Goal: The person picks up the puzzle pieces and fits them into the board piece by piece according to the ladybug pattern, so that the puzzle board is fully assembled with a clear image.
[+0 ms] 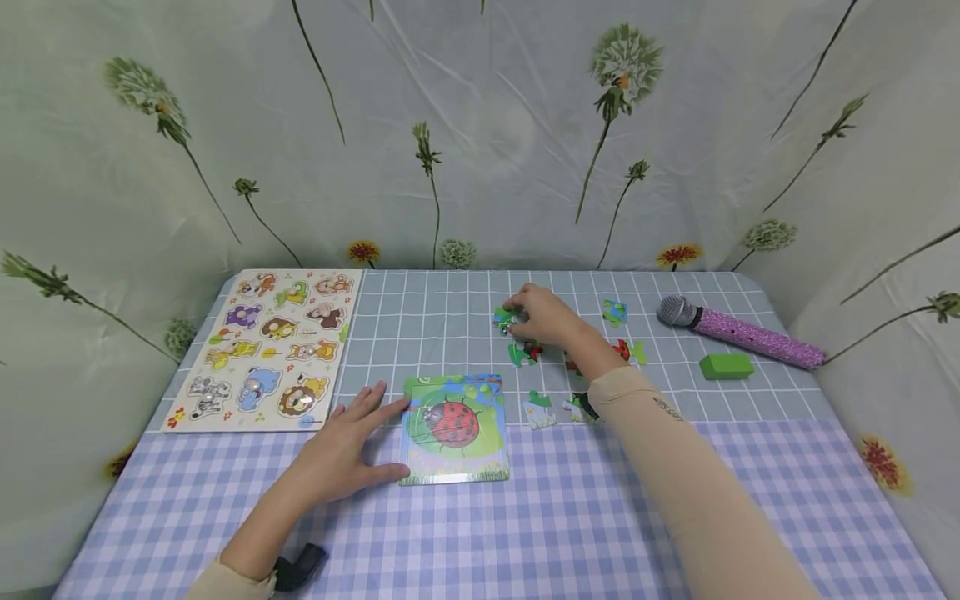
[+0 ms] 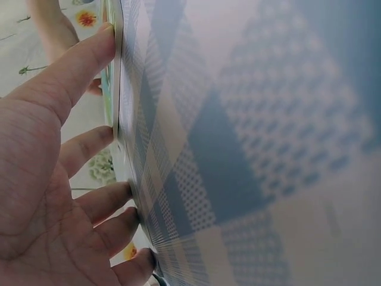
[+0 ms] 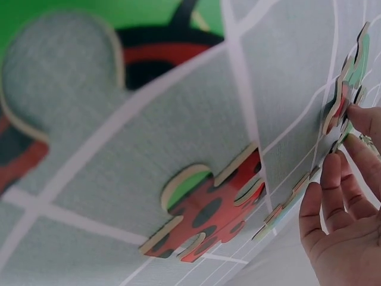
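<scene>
Ladybug board (image 1: 454, 428), lower centre, bug's head leftward, long axis horizontal; spread left hand (image 1: 341, 450) touches it, right hand (image 1: 547, 317) pinches puzzle piece (image 1: 501, 317).

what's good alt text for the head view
A person's right hand reaches among puzzle pieces while the left hand touches a ladybug board. An animal board lies at left, a glittery microphone and green block at right.

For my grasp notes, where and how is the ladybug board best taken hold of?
Probably pinch the ladybug board by its left edge, from the left: it lies flat, the edge is thin, and puzzle pieces lie to its right.
</scene>
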Demonstrator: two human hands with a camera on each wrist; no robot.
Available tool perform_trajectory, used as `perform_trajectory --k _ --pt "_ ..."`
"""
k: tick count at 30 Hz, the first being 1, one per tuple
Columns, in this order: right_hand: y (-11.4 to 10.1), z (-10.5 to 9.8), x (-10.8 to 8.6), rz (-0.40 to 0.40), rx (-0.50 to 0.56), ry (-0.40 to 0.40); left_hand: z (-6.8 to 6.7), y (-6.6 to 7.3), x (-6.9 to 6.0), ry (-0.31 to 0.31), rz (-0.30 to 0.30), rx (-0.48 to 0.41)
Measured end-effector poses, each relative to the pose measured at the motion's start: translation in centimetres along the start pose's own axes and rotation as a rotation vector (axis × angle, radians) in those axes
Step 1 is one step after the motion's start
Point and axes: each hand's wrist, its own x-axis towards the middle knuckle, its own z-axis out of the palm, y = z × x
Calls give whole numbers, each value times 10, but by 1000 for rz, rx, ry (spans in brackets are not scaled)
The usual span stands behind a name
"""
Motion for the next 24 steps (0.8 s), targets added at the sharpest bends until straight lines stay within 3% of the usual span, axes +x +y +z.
perform_trajectory --k 11,24 --pt "2 0 0 0 -14 -11 0 1 -1 -4 -1 7" --pt "1 -2 -12 -46 16 41 0 0 0 -7 -8 6"
